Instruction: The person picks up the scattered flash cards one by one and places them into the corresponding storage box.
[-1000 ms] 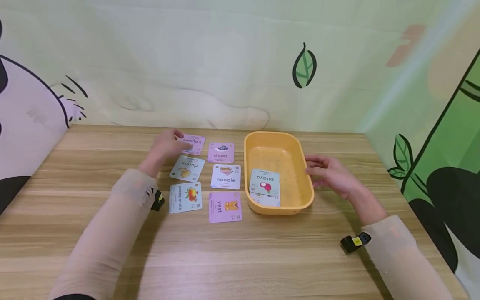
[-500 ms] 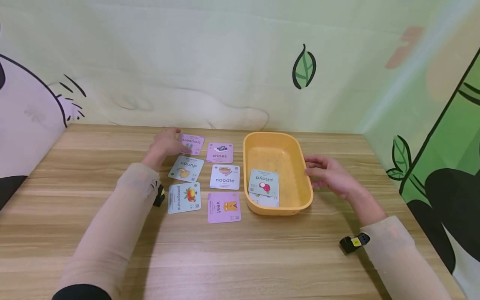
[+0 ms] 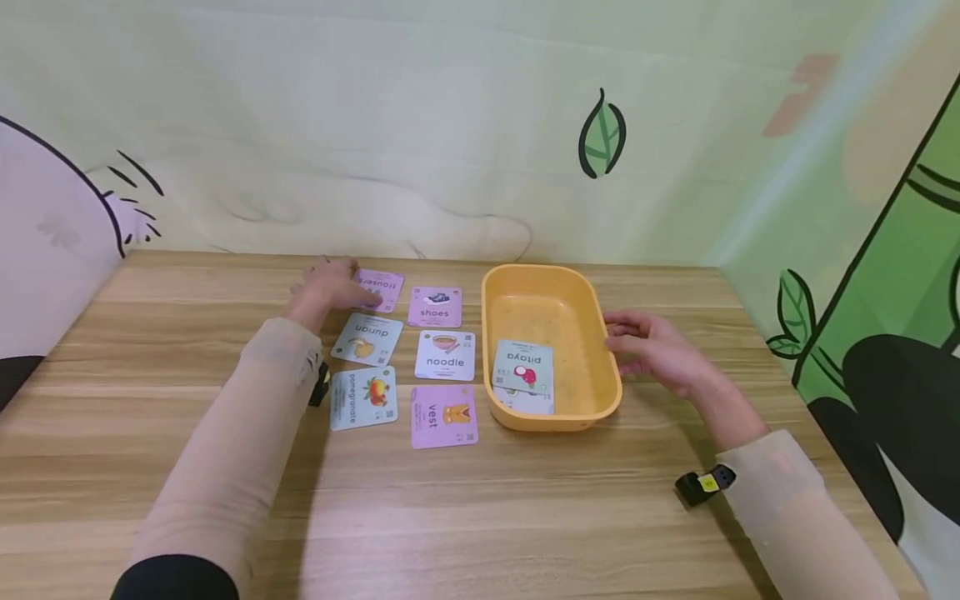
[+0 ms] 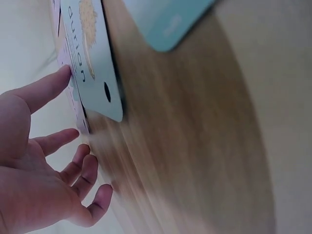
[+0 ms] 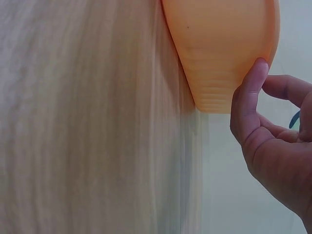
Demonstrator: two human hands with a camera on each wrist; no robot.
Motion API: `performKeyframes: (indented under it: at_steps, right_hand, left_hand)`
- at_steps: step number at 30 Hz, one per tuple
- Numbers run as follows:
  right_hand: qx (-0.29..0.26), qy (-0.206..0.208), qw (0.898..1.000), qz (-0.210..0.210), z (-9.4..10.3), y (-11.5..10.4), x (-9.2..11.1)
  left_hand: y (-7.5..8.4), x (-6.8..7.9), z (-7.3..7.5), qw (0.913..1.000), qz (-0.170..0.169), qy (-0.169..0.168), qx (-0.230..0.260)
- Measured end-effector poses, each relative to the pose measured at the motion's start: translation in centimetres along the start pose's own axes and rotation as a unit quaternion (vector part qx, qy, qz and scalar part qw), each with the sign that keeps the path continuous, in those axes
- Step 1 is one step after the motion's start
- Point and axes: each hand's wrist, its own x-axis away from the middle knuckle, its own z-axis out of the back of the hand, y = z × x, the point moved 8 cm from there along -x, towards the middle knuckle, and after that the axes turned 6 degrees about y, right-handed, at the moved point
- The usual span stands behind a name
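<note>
In the head view my left hand (image 3: 327, 283) is at the far left of a group of cards, its thumb on the purple trousers card (image 3: 384, 292). The left wrist view shows the thumb (image 4: 61, 78) on that card and the index fingertip right at its edge, the other fingers loosely bent. Just nearer lies the durian card (image 3: 367, 339). My right hand (image 3: 656, 346) touches the right outer side of a yellow plastic basket (image 3: 611, 392). Its fingertips meet the wall just below the rim in the right wrist view. Inside the basket, a pitaya card (image 3: 523, 365) overlaps another card.
Around them on the wooden table (image 3: 420, 517) lie a shoes card (image 3: 435, 307), a noodle card (image 3: 446, 356), a vest card (image 3: 444, 416) and a pomegranate card (image 3: 363, 398). A printed cloth backdrop (image 3: 360, 125) rises behind the table's far edge.
My left hand has stayed at the trousers card, its fingers spreading slightly along the far-left edge. The view has shifted a little; the right hand remains at the basket.
</note>
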Motion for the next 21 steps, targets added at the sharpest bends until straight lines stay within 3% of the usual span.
performKeyframes:
  at_steps: [10,21]
  right_hand:
    - [-0.003,-0.002,1.0,0.002,-0.11,-0.06,0.13]
    - [-0.005,-0.001,1.0,0.003,0.05,0.09,-0.01]
  left_hand:
    - [-0.38,-0.45,0.04,0.9999,-0.004,-0.011,-0.008]
    - [-0.64,-0.94,-0.03,0.9999,-0.006,0.001,0.014]
